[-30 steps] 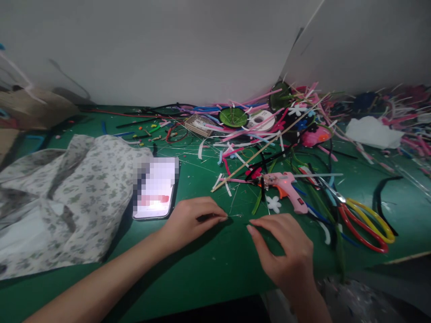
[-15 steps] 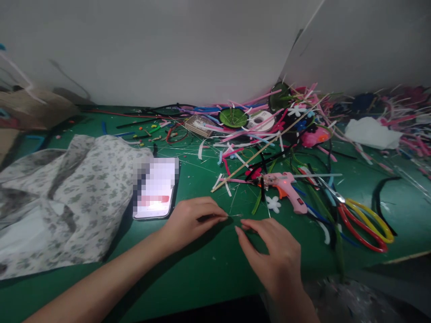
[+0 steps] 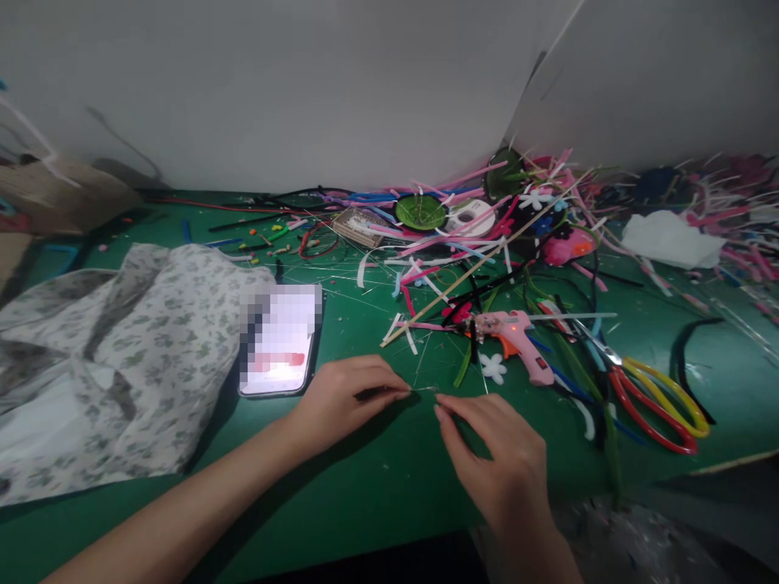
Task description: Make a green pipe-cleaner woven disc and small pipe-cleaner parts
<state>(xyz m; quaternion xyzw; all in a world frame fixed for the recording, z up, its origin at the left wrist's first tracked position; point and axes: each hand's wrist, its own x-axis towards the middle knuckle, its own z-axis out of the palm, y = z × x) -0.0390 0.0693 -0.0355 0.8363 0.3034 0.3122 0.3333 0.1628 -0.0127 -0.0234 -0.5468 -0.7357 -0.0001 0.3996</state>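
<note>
Left hand (image 3: 350, 397), yours, with thumb and forefinger pinched together on a thin, pale strand (image 3: 423, 389), which projects toward your right hand (image 3: 508, 454). The strand lies above the green table (image 3: 365, 519), between the two hands. Your right thumb and forefinger are nearly together at its free end; the strand is so fine and dim here that you cannot tell whether they grip it.

Green surface shows between your forearms and reaches the table's near edge, which passes under your right forearm. To the left, the phone (image 3: 283, 341) lies just beside your left hand, with the patterned cloth (image 3: 152, 349) at its far side. Beyond your fingers, the wooden stick (image 3: 450, 294) slants away to the right, its near tip close to your left fingertips. The white flower shape (image 3: 492, 368) and pink glue gun (image 3: 527, 349) bound the space beyond your right hand. The scissors (image 3: 657, 405), with red and yellow handles, lie farther right, inside the table's edge. Colored stems (image 3: 426, 239) crowd the surface toward the wall (image 3: 304, 89).
</note>
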